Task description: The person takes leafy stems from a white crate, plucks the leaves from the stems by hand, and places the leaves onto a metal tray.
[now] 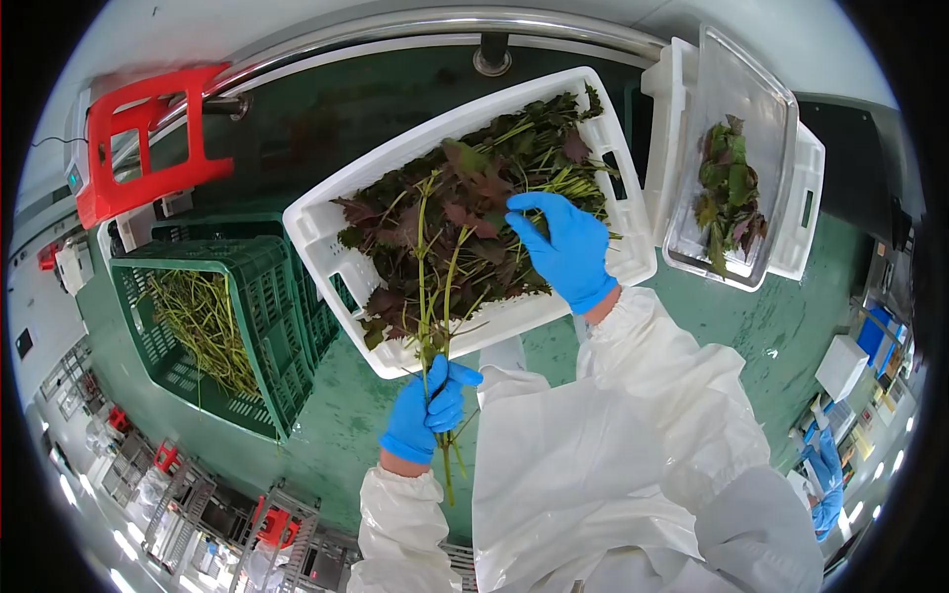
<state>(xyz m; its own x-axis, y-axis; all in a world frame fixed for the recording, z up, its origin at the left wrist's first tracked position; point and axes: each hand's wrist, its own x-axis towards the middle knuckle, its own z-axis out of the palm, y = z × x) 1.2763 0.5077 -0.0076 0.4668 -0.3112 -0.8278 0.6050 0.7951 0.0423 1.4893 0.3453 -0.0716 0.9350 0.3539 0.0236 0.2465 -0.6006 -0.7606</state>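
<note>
My left hand (425, 407), in a blue glove, is closed around the lower part of several long green stems (424, 267). Their purple-green leaves, which look like perilla, spread over the white bin (336, 203), which is heaped with similar leafy stems (539, 133). Over the right part of that heap, my right hand (568, 247), also gloved in blue, has its forefinger and thumb apart beside the leaves. Nothing shows between them; the other fingers are partly hidden.
A metal tray (682, 232) with a small pile of leaves (730, 193) rests on white bins at the right. Green crates (259, 326) stand left, one with bare stems (203, 326). A red plastic stool (148, 138) and steel rail (395, 32) lie beyond. A person in blue (822, 474) is far right.
</note>
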